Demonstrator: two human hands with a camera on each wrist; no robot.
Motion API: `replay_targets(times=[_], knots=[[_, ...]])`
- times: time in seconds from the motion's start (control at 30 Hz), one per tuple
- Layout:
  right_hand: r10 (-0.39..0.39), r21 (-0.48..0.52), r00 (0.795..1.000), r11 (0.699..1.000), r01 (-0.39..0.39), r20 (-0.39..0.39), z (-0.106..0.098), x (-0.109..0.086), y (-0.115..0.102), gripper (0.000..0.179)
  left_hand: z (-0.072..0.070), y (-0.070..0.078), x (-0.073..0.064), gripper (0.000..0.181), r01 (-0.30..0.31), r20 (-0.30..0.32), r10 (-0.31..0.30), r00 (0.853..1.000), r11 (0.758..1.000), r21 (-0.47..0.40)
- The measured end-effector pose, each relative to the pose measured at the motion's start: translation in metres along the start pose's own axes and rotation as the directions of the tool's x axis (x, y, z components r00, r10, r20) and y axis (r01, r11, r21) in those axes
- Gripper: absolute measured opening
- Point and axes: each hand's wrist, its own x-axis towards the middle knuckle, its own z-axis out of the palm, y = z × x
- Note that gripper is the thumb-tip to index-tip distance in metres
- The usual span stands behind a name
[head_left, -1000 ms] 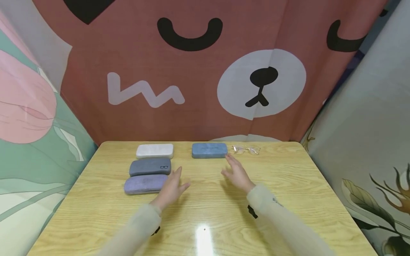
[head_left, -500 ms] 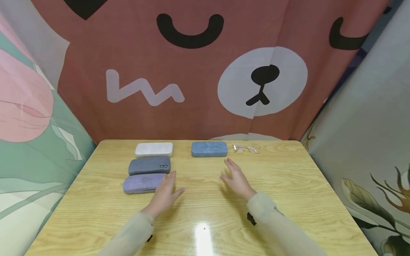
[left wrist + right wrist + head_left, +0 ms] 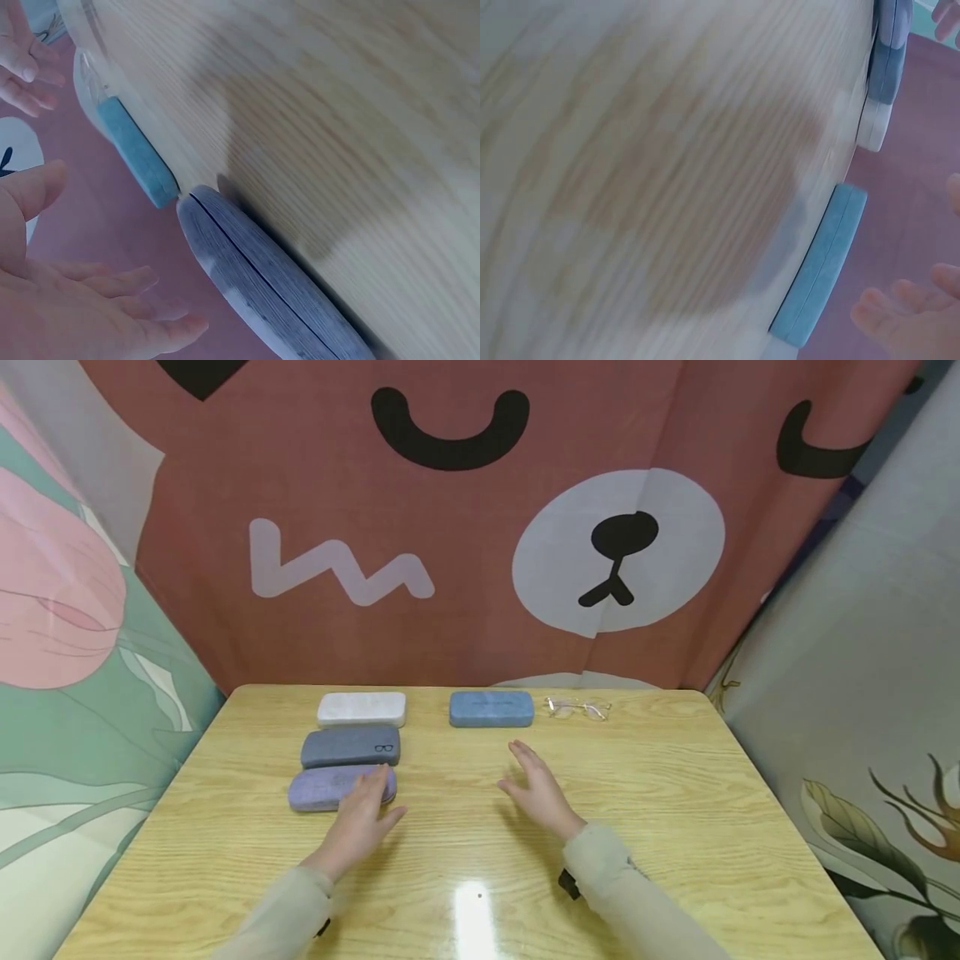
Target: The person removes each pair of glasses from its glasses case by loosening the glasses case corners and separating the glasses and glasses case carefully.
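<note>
My left hand (image 3: pixel 352 827) hovers with straight fingers at the right end of a purple glasses case (image 3: pixel 318 789), overlapping it in the head view. In the left wrist view, fingers and thumb are spread beside that purple case (image 3: pixel 262 274), holding nothing. Behind it lie a dark grey-blue glasses case (image 3: pixel 337 747) with a small glasses print and a white glasses case (image 3: pixel 362 709). My right hand (image 3: pixel 542 795), fingers extended, is above the table in front of a blue glasses case (image 3: pixel 491 709). Nothing is in its grasp. Clear-lensed eyeglasses (image 3: pixel 576 709) lie right of the blue case.
The wooden table (image 3: pixel 675 827) has its back edge against a reddish curtain (image 3: pixel 465 643) printed with a bear face. Patterned fabric hangs on both sides. A bright light reflection (image 3: pixel 474 918) shows near the front of the table.
My left hand has moved left and slightly nearer, over the purple case's end. My right hand has drawn back from the blue case and a little left. The cases and eyeglasses have stayed put.
</note>
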Motion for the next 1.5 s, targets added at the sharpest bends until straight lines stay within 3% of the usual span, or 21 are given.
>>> replay_targets(times=[0.33, 0.8, 1.07, 1.5], knots=[[-0.016, 0.04, 1.0, 0.999, 0.016, 0.018, 0.02, -0.001, -0.013, 0.063, -0.011, -0.016, -0.009, 0.068, -0.024, -0.076, 0.029, 0.997, 0.998, 0.065], [-0.028, 0.134, 0.994, 0.991, 0.014, 0.107, 0.053, -0.001, -0.025, 0.063, -0.027, -0.046, -0.016, 0.072, -0.013, -0.104, 0.03, 0.994, 0.987, 0.16], [-0.001, 0.157, 0.988, 0.987, -0.024, 0.157, 0.065, 0.002, -0.039, 0.063, -0.035, -0.063, -0.014, 0.074, 0.043, -0.092, -0.025, 0.995, 0.977, 0.209], [0.0, 0.113, 0.97, 0.993, -0.029, 0.243, 0.082, 0.014, -0.047, 0.066, -0.046, -0.076, -0.005, 0.08, 0.13, 0.008, -0.135, 0.991, 0.969, 0.21]])
